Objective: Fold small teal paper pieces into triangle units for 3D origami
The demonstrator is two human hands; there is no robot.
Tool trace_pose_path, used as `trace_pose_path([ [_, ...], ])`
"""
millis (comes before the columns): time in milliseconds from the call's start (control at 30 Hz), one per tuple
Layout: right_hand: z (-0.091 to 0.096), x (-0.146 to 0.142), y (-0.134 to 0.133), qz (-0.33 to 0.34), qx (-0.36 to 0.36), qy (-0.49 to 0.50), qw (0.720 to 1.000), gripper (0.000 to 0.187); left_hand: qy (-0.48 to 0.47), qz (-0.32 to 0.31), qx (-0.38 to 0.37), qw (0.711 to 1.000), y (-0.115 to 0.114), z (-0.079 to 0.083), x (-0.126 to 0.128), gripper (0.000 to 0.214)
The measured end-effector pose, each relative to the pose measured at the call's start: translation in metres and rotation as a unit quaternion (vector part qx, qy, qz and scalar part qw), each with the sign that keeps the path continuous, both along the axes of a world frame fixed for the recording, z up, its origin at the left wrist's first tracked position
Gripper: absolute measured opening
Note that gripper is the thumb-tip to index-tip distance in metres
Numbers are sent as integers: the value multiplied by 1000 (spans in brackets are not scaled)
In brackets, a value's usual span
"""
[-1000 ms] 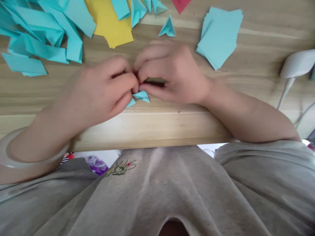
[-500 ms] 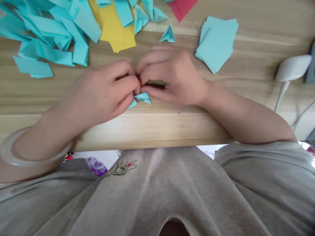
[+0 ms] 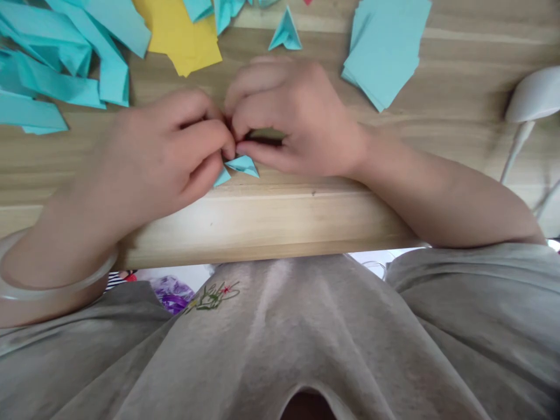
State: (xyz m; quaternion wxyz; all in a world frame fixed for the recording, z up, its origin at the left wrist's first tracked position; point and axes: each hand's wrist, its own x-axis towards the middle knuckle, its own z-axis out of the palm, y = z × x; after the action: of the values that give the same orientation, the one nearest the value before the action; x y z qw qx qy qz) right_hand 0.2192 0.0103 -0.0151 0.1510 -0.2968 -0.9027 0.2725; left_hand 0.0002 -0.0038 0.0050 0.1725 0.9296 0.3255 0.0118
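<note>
My left hand (image 3: 175,151) and my right hand (image 3: 293,119) meet near the table's front edge, fingertips pressed together around a small folded piece of blue paper (image 3: 244,165). Its pointed end sticks out below the fingers, and another blue corner shows beside my left fingertips. Most of the fold is hidden behind the fingers. Both hands are closed in a pinch. Just beyond my right hand stands a finished-looking blue folded triangle (image 3: 286,30) on the wooden table (image 3: 271,227).
Many folded blue strips (image 3: 56,52) lie in a heap at the far left. Yellow paper sheets (image 3: 184,41) sit beside them. A stack of blue paper (image 3: 385,49) lies at the back right. A white plug with a cable (image 3: 536,93) is at the right edge.
The view has shifted closer to the table, so the papers sit higher and spread outward. My hands keep the same pinch on the blue paper.
</note>
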Motion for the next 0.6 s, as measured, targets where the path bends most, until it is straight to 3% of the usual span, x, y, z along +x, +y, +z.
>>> trace_pose_path([
  [100,3,-1,1,-5,-2,-24,1000,33,-11,7,0,1000,-1,0,-1,50],
  [400,-9,5,-1,6,38,56,998,28,31,0,4,1000,1,-2,0,44],
  [600,-9,4,-2,0,32,48,998,36,28,-6,1,1000,2,-1,2,36],
])
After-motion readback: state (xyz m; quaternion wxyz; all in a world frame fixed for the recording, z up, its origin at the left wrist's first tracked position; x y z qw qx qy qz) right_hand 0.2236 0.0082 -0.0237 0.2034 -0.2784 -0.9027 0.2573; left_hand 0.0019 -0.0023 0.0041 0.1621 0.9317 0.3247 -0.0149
